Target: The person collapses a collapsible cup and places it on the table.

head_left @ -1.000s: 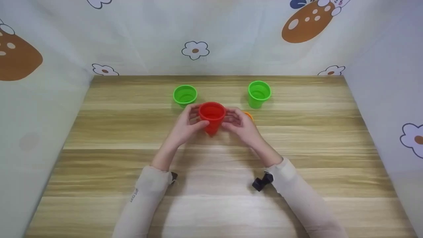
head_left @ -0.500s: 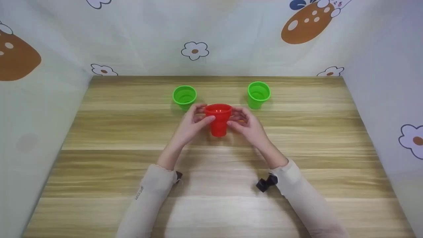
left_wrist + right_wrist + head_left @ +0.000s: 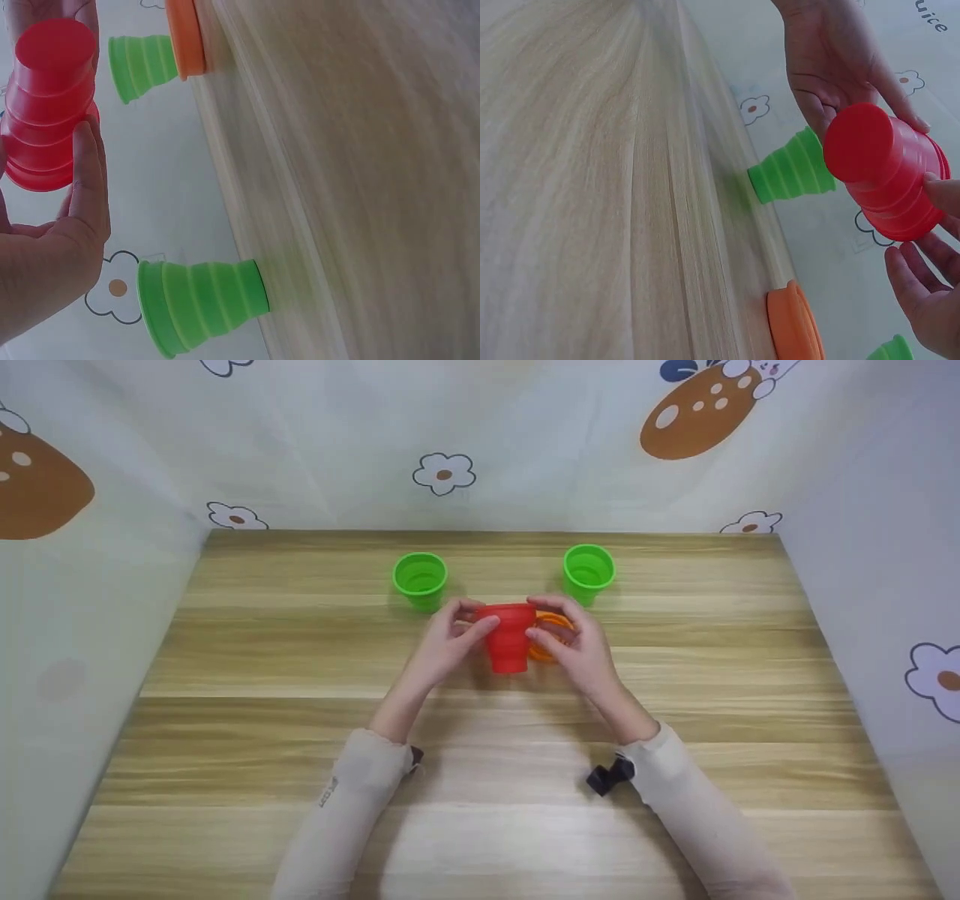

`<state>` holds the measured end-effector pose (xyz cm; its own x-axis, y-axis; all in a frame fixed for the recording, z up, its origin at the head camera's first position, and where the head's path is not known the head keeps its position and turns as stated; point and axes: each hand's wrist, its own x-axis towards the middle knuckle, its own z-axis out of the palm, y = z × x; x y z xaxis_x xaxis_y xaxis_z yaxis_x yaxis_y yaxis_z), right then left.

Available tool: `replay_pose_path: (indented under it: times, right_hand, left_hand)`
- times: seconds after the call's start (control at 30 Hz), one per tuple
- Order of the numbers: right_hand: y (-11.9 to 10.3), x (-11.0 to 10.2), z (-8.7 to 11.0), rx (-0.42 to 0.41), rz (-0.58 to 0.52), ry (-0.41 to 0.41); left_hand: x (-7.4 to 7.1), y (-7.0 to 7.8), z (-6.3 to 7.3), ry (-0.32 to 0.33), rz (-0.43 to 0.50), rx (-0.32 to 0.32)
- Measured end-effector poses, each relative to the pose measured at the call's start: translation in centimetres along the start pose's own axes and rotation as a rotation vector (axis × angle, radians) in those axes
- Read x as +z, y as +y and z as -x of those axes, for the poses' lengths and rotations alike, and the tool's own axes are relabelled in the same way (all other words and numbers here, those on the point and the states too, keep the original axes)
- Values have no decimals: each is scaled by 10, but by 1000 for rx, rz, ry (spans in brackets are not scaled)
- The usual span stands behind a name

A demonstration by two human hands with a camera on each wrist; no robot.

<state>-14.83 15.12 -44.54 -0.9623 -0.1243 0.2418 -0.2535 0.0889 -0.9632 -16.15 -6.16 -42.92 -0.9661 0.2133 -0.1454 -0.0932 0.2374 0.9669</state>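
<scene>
Left hand (image 3: 444, 648) and right hand (image 3: 587, 654) pinch a red cup (image 3: 510, 641) in a half-curled grip; uneven squeezing might collapse it.

1. Head: high above the red cup (image 3: 510, 641), facing forward-down, farthest off.
2. Left wrist: low, closer, left of the red cup, rolled sideways.
3. Right wrist: likewise, right; I note all share it.

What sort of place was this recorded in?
Probably a staged recording booth: a wood-grain table, pale flower-printed sheets behind it and on both sides, and a black device, likely a camera, by the right cuff.
</scene>
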Motion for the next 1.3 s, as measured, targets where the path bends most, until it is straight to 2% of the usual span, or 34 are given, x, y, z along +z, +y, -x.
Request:
replay_pose_path:
  times: [0.17, 0.37, 0.53, 0.67, 0.9, 1.0, 1.17, 1.3]
  right_hand:
    - [0, -2, 1, 8, 13, 15]
    - [2, -3, 3, -1, 65, 39]
    - [3, -4, 4, -14, 73, 47]
    - [3, -5, 4, 0, 26, 49]
    - [2, -5, 4, 50, -31, 33]
    - [1, -5, 4, 62, -46, 28]
    - [-1, -6, 5, 61, -52, 9]
    - [-2, -7, 5, 40, -42, -21]
  left_hand:
    - [2, 1, 2, 15, -86, 1]
    - [5, 2, 4, 21, -189, 38]
    - [5, 1, 3, 8, -132, 126]
    - [3, 0, 3, -12, -61, 208]
    - [-1, 3, 6, -93, -47, 312]
    - [-1, 6, 6, -102, -86, 327]
    - [1, 8, 7, -68, -131, 320]
    - [2, 9, 8, -48, -156, 340]
